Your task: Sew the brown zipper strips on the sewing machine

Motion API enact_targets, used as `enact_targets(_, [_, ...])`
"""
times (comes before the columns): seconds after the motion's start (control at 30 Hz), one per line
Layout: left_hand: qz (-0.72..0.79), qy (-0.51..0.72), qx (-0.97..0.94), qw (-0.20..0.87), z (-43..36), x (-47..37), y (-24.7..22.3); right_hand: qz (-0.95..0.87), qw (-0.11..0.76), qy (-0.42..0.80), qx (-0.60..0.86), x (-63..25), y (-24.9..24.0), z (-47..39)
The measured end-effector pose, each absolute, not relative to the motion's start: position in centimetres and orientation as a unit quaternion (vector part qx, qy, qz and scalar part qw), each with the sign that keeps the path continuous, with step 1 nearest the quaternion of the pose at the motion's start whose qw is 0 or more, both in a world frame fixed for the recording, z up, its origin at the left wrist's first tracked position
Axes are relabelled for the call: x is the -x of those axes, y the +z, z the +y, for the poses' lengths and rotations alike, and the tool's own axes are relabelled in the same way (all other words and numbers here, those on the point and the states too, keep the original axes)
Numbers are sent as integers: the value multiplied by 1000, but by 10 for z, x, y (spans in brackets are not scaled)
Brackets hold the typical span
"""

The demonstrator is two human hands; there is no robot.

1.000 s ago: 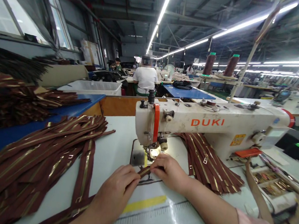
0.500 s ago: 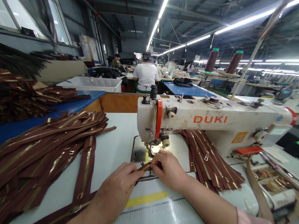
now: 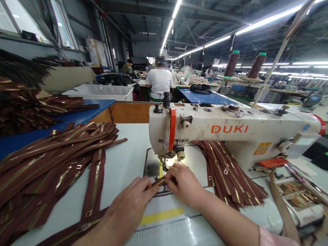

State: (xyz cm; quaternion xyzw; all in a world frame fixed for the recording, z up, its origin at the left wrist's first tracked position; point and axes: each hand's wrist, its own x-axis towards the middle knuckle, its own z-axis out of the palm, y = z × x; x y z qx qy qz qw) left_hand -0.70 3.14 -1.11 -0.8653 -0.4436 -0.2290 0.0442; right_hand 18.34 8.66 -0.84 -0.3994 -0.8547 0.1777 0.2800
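- Head view, left: a loose pile of brown zippers [image 3: 43,169] spreads over the pale tabletop [image 3: 125,146], its right fringe apart from the left hand.
- Left of centre: a band of bare tabletop runs between pile and machine.
- Lower centre: the left hand [image 3: 133,201] is nearly closed, thumb and fingers pinching the near end of a brown strip [image 3: 157,182].
- Centre: that strip bridges the short gap between both hands, just below the sewing machine [image 3: 195,122].
- Right of centre: the right hand [image 3: 185,185], fingers curled in, pinches the strip's far end.
- Right: a zipper bundle [image 3: 228,175] lies beyond the right forearm; the tabletop's near edge curves below.
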Motion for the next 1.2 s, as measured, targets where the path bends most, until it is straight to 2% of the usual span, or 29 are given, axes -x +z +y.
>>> enact_targets(0.2, [-450, -214, 867, -5, 31, 4, 1, -861, 280, 160, 393, -184, -10, 87])
enact_targets(0.4, [-476, -104, 859, -155, 32, -9, 33, -874, 275, 149, 373, -184, -11, 91])
enact_targets(0.5, [-483, -91, 851, -186, 31, -18, 37, -880, 262, 153, 366, -184, -10, 94])
enact_targets(0.87, [-407, -191, 893, 18, 19, -12, 2, -871, 257, 136, 395, -182, -11, 93])
enact_targets(1.07, [-312, -117, 935, 121, 28, 1, 0, -863, 269, 143, 402, -181, -11, 91])
enact_targets(1.2, [-279, -70, 946, 150, 32, 4, 2, -860, 271, 142, 407, -180, -10, 91])
